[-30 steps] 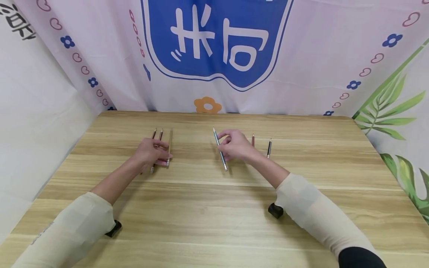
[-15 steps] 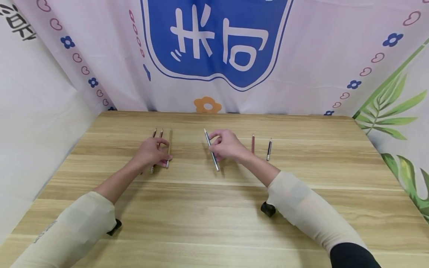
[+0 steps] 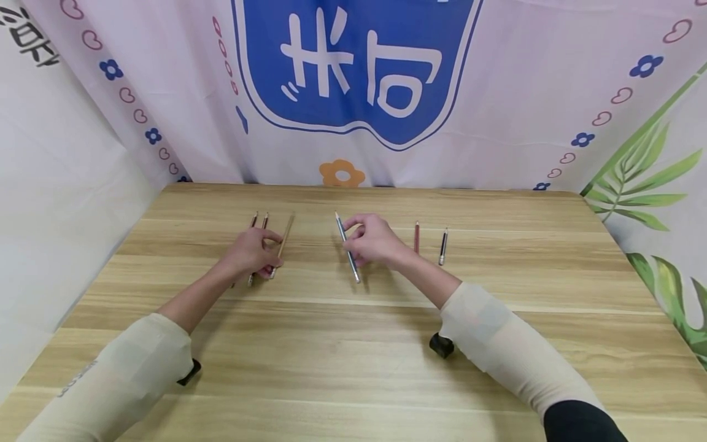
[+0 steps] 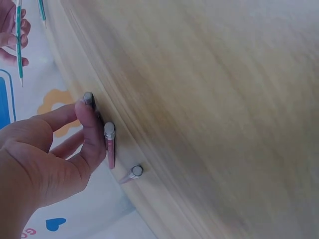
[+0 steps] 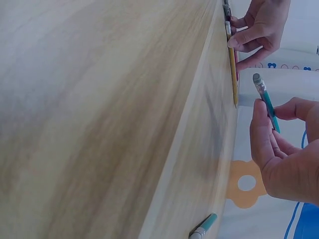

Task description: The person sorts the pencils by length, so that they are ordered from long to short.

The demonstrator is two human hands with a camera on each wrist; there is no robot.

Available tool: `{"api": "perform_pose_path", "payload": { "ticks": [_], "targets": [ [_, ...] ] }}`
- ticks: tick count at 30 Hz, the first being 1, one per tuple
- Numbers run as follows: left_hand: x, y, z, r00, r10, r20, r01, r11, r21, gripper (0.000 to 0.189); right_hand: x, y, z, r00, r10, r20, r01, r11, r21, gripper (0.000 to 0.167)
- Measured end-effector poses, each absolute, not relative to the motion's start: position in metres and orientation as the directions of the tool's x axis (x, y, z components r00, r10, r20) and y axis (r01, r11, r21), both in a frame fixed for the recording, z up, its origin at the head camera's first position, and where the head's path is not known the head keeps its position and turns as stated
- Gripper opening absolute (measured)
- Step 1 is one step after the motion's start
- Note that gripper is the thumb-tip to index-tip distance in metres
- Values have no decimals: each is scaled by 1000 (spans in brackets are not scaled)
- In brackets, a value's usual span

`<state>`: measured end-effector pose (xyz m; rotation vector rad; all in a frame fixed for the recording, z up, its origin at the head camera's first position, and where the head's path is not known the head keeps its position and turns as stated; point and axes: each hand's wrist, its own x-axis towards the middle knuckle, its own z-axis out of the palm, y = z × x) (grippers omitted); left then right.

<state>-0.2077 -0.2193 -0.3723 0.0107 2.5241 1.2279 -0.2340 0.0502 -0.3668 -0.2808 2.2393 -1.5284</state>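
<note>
My right hand (image 3: 375,239) pinches a blue-green pencil (image 3: 347,239) between thumb and fingers, its eraser end toward me. In the right wrist view that pencil (image 5: 266,102) shows raised above the table. My left hand (image 3: 254,252) holds a yellow pencil (image 3: 286,234) near its eraser end, with thumb and fingertips on it; the pencil slants, its far end to the right. Just left of it lie two dark red pencils (image 3: 266,220), partly hidden under the left hand. The left wrist view shows two eraser ends, one on a red pencil (image 4: 110,142), beside the fingers.
Right of my right hand a red pencil (image 3: 417,236) and a short black pencil (image 3: 444,247) lie on the wooden table (image 3: 331,350); the forearm hides the red one's near end. Black wrist cameras (image 3: 442,345) hang under both sleeves. A printed curtain (image 3: 497,123) stands behind the table.
My right hand has carried the blue-green pencil a little to the left, then stopped. The yellow pencil at my left hand has turned, its far end swinging right.
</note>
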Motion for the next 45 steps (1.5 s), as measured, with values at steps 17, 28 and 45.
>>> {"api": "perform_pose_path", "payload": {
  "ticks": [17, 28, 45],
  "targets": [
    [-212, -214, -368, -948, 137, -288, -116, 693, 711, 59, -232, 45, -366, -891, -400, -214, 64, 356, -932, 40],
    [-227, -206, -370, -975, 101, -199, -50, 770, 637, 46, -234, 35, -368, -885, -411, -220, 78, 334, -939, 44],
    [-225, -217, -371, -957, 86, -278, -182, 569, 802, 54, -245, 13, -382, -871, -420, -254, 116, 325, -938, 39]
  ]
}}
